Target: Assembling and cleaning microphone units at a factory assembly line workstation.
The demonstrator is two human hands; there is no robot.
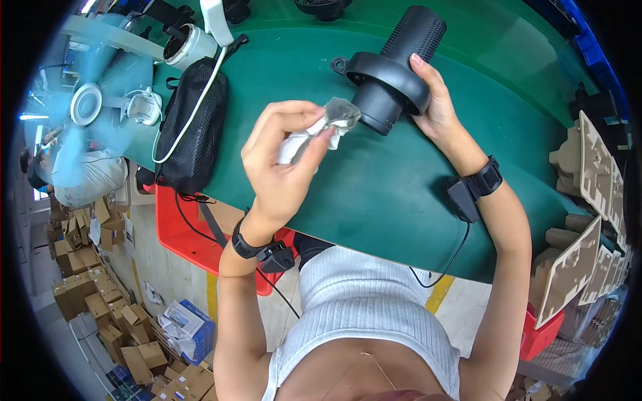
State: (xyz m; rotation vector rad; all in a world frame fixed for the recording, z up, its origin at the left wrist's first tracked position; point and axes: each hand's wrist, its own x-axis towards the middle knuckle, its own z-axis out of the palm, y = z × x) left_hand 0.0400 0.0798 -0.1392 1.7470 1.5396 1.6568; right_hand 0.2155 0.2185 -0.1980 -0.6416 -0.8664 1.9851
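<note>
My right hand [435, 100] is wrapped round a black cylindrical housing [394, 73] with a wide collar, a perforated far end and a small lug at its left side. The housing is tilted over the green table, its smooth end toward me. Close to that smooth end, my left hand [287, 144] pinches a crumpled white cloth [334, 123] with a grey, soiled tip. Cloth and housing look nearly touching; I cannot tell whether they meet. A strapped device with a cable sits on each of my wrists.
A black mesh bag [194, 127] and a white cable lie on the green table [388, 200] at left, beside a blue fan [87, 103] and a white cup [190, 47]. Moulded pulp trays [568, 267] stand at right. A red chair [187, 230] and cardboard boxes [100, 294] are lower left.
</note>
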